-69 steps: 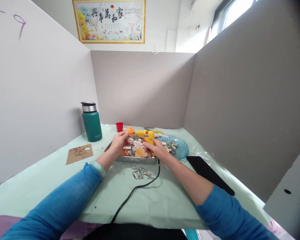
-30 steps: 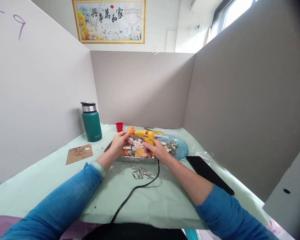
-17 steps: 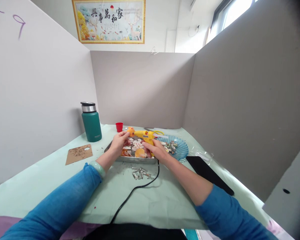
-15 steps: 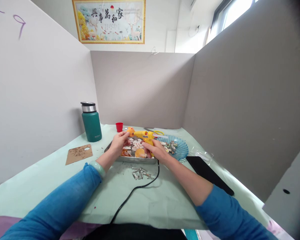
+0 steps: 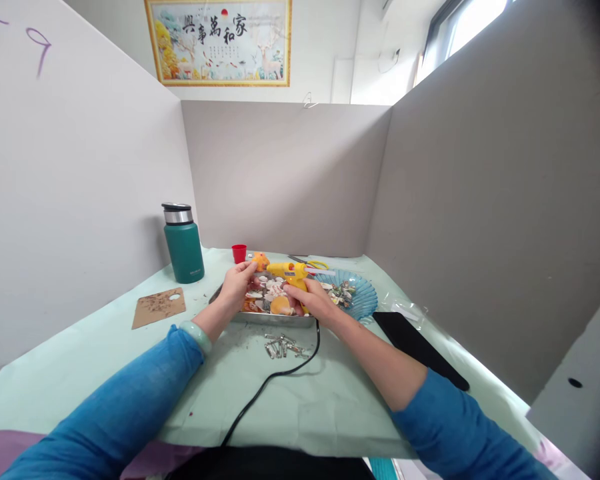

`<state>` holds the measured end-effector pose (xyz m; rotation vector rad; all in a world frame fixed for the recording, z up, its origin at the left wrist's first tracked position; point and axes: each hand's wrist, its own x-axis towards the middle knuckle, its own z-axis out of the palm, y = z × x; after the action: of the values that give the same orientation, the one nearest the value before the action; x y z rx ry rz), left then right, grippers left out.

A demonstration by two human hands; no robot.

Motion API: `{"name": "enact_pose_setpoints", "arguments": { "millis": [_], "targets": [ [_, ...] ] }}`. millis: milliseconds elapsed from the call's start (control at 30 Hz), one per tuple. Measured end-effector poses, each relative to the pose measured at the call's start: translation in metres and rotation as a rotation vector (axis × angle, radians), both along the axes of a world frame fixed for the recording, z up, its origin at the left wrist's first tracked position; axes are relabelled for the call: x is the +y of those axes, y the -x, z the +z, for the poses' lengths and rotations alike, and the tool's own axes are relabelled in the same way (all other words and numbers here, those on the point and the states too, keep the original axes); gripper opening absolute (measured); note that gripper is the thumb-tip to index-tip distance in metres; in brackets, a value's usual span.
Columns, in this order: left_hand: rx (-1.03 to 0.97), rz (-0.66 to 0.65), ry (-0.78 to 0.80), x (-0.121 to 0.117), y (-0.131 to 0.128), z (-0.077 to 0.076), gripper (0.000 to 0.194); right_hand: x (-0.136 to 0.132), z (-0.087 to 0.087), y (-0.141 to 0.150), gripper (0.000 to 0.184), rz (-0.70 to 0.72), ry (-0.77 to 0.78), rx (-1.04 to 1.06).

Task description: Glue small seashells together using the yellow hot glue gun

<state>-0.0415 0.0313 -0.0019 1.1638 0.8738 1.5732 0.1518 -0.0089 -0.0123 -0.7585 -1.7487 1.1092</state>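
My left hand pinches an orange seashell between thumb and fingertips, above the metal tray's far side. Its fine shape is too small to make out. In my right hand is a yellow hot glue gun, gripped by the handle. The nozzle points left, close beside the orange shell; whether they touch I cannot tell. A white glue stick sticks out of the gun's back. Beneath both hands lies the metal tray with several shells, partly hidden by my fingers.
Metal clips lie in front of the tray, beside the black cord. A blue glass plate holds small pieces. Around stand a green bottle and red cup; brown card, scissors and a black slab lie flat.
My left hand and the orange shell have shifted very slightly left and up, a little away from the glue gun's nozzle. My right hand has stayed nearly still.
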Motion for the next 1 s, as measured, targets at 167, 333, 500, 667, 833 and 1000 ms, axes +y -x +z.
{"name": "enact_pose_setpoints", "arguments": {
  "millis": [167,333,500,667,833,1000],
  "targets": [
    [0.006,0.002,-0.008,-0.0001,-0.0002,-0.0002,0.038,-0.0001,-0.0004,-0.0001,0.036,-0.001,-0.007,-0.014],
    [0.022,0.004,-0.013,0.0016,0.0013,-0.0010,0.037,-0.0013,0.0007,-0.0002,0.036,-0.016,-0.010,-0.015],
    [0.025,-0.003,-0.013,0.0024,0.0021,-0.0021,0.037,-0.0022,0.0020,0.0005,0.037,-0.019,-0.004,-0.012],
    [0.028,-0.010,-0.002,0.0004,0.0008,-0.0012,0.035,-0.0016,0.0013,0.0014,0.036,-0.021,-0.007,0.011],
    [0.003,0.007,0.004,-0.0003,0.0011,-0.0003,0.035,-0.0009,0.0003,0.0006,0.036,-0.017,-0.019,-0.006],
    [-0.001,0.018,-0.015,-0.0004,0.0014,0.0003,0.037,-0.0033,0.0025,0.0008,0.034,-0.015,-0.012,-0.005]
  ]
}}
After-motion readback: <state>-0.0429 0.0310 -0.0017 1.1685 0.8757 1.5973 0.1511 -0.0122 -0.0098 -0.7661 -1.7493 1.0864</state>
